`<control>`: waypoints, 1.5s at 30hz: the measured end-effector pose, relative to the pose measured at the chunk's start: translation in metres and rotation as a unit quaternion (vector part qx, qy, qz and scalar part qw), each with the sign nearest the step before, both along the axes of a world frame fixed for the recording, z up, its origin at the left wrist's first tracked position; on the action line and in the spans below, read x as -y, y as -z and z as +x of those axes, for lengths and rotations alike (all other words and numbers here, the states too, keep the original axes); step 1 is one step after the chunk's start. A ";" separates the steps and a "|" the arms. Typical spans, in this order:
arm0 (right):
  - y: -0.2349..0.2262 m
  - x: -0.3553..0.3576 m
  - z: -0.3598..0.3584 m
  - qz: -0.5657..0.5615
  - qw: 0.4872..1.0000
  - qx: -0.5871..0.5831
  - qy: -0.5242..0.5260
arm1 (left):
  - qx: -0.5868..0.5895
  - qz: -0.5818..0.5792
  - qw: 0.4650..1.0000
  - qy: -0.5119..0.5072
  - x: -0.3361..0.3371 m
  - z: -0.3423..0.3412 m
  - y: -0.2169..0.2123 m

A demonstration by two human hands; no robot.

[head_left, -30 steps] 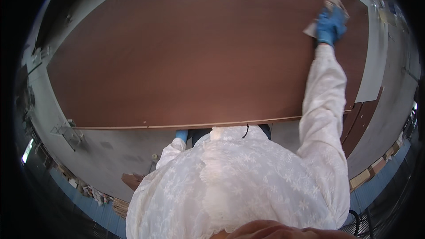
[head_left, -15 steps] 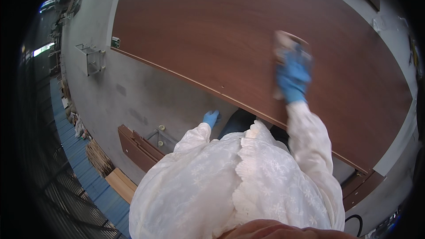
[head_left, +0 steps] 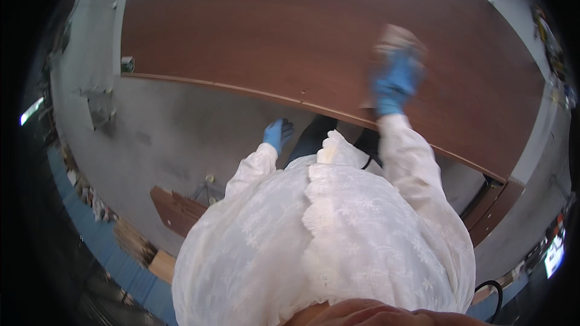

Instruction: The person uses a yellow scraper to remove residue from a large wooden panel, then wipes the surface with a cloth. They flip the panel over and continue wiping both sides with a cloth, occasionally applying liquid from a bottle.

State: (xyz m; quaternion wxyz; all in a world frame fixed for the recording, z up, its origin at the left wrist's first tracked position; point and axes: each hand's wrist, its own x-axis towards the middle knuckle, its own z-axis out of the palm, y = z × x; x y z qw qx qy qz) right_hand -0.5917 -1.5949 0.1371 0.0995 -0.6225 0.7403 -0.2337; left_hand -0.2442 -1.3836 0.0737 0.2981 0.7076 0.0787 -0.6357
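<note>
A large reddish-brown wood-look panel (head_left: 260, 36) lies flat in front of me. On its right half my right hand (head_left: 396, 81), in a blue glove, presses a pale beige cloth (head_left: 400, 37) against the surface. Motion smears both the cloth and the fingers, so the exact grip is blurred. My left hand (head_left: 278, 133), also gloved in blue, hangs beside my body below the panel's near edge. Its fingers are stretched out and it holds nothing.
A small green-and-white item (head_left: 127, 64) sits at the panel's near left corner. A metal-framed stand (head_left: 100, 108) is on the floor at left. Brown boards (head_left: 176, 211) lie low at left, with more brown pieces (head_left: 492, 208) under the panel's right end.
My right hand and the cloth have shifted slightly along the panel, still blurred. The left hand has risen a little and its fingers show more stretched. The whole view has turned slightly.
</note>
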 end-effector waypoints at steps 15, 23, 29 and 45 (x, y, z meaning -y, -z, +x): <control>-0.027 0.108 0.098 -0.151 0.956 -0.022 -0.250 | -0.002 -0.034 0.940 -0.341 0.118 -0.027 -0.081; -0.017 0.309 -0.088 -0.197 0.884 -0.108 -0.410 | 0.247 0.003 0.945 -0.214 0.137 -0.045 -0.004; -0.024 0.448 -0.119 -0.210 0.835 -0.232 -0.452 | 0.397 -0.042 0.868 -0.296 0.150 -0.070 -0.015; -0.024 0.347 -0.164 -0.211 0.946 -0.171 -0.179 | 0.385 -0.046 0.860 -0.333 0.140 -0.061 0.003</control>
